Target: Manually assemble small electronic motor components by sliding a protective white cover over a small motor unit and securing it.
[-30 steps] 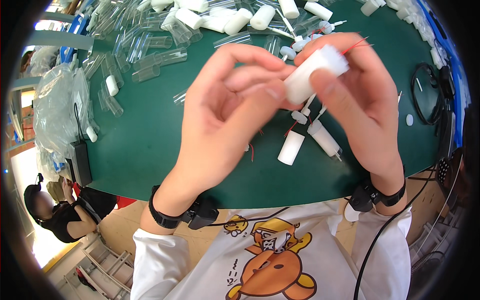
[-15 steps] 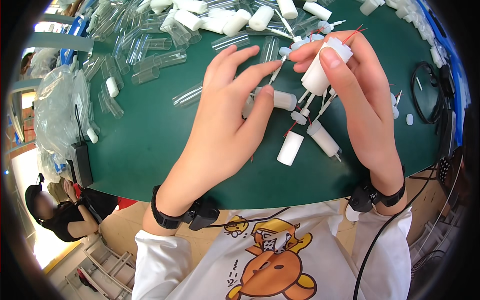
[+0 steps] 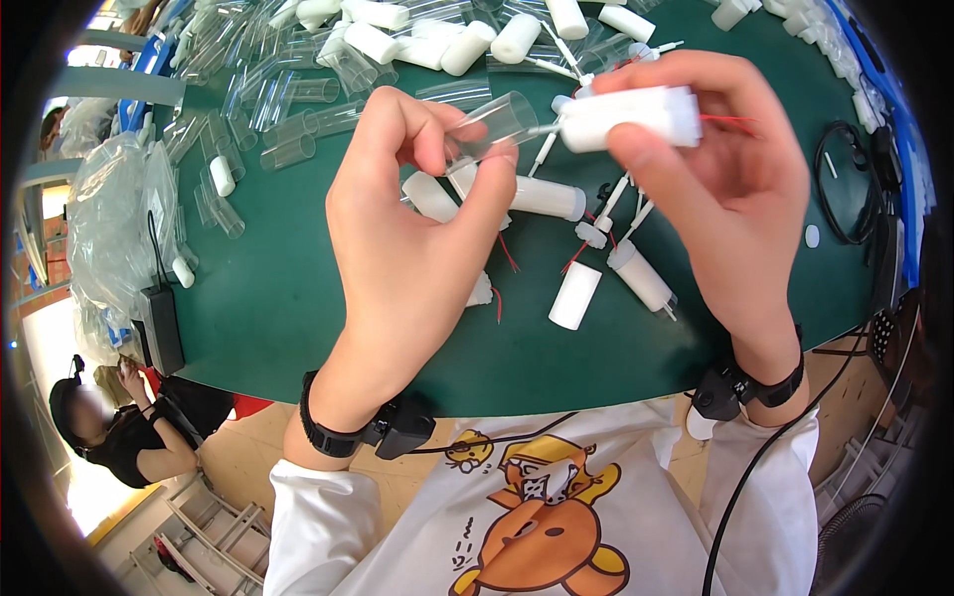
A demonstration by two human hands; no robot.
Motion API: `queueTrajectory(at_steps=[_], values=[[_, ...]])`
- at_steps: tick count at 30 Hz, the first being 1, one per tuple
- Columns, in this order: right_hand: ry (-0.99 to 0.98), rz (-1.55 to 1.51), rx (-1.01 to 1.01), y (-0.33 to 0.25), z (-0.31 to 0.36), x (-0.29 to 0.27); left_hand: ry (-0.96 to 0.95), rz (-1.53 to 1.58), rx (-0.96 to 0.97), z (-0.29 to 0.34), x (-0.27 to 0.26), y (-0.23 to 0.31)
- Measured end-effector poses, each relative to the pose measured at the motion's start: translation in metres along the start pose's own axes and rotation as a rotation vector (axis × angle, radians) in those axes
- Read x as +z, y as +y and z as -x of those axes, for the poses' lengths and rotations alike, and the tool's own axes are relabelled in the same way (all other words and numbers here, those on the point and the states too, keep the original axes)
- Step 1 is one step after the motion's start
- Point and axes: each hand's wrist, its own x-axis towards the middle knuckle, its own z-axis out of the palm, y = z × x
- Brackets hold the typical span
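Between thumb and fingers, my left hand (image 3: 417,219) holds a short clear plastic tube (image 3: 500,121), its open end turned to the right. My right hand (image 3: 730,189) grips a white foam cylinder (image 3: 621,117) lying sideways, with red wires (image 3: 730,121) trailing from its right end. A thin white stem (image 3: 542,130) sticks out of its left end and reaches the tube's mouth. Whether the stem is inside the tube, I cannot tell. Below my hands lie a tube-covered cylinder (image 3: 547,197), another one with a stem (image 3: 643,278) and a loose white foam cylinder (image 3: 574,296).
Many clear tubes (image 3: 288,99) and white foam cylinders (image 3: 467,48) are heaped at the back of the green table (image 3: 258,308). A plastic bag (image 3: 114,228) and a black box (image 3: 161,323) stand at the left edge. A black cable (image 3: 840,189) coils at the right. Another person (image 3: 124,422) sits at far left.
My left hand has picked up a clear tube. My right hand has turned the foam cylinder from nearly upright to sideways, stem toward the tube.
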Motion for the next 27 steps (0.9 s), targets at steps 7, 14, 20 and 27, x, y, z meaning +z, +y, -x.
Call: queueTrajectory(at_steps=[7,14,20,27], values=[[0.060,0.149,-0.072,-0.008,-0.002,-0.010,-0.046,0.042,0.047,0.001,0.004,-0.001],[-0.060,-0.043,-0.194,0.004,0.001,0.001,-0.063,-0.030,0.151,0.000,0.003,0.000],[-0.113,0.022,-0.133,-0.005,0.002,0.003,-0.132,0.097,0.079,0.001,0.002,0.004],[-0.106,-0.054,-0.079,-0.007,0.004,0.005,-0.293,-0.038,0.193,0.000,0.002,0.014]])
